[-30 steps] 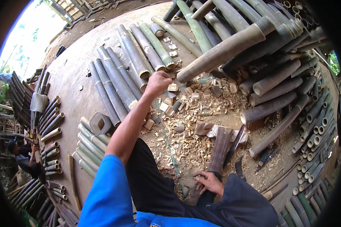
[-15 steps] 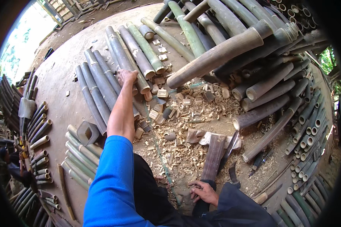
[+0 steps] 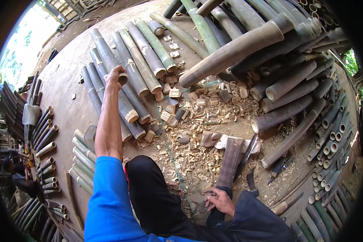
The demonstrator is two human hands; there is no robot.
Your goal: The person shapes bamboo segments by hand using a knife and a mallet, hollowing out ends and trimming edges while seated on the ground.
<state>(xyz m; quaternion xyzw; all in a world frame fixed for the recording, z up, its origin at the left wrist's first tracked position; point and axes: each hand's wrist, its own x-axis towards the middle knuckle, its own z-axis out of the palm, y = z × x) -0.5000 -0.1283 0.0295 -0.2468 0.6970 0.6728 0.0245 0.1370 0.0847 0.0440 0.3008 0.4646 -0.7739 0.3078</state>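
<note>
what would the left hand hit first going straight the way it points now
Beyond the dark tube it grips, the left hand would probably meet the next bamboo tube on its right, though depth is unclear.

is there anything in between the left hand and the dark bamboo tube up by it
Nothing visible: the left hand is closed on the near end of the dark bamboo tube. Neighbouring tubes lie beside it.

Tan floor (image 3: 66, 111) carries rows of cut bamboo tubes (image 3: 144, 48) top and left, scattered chips and shavings (image 3: 195, 159) mid, plus wooden block (image 3: 220, 142) and dark curved blade (image 3: 251, 180).
</note>
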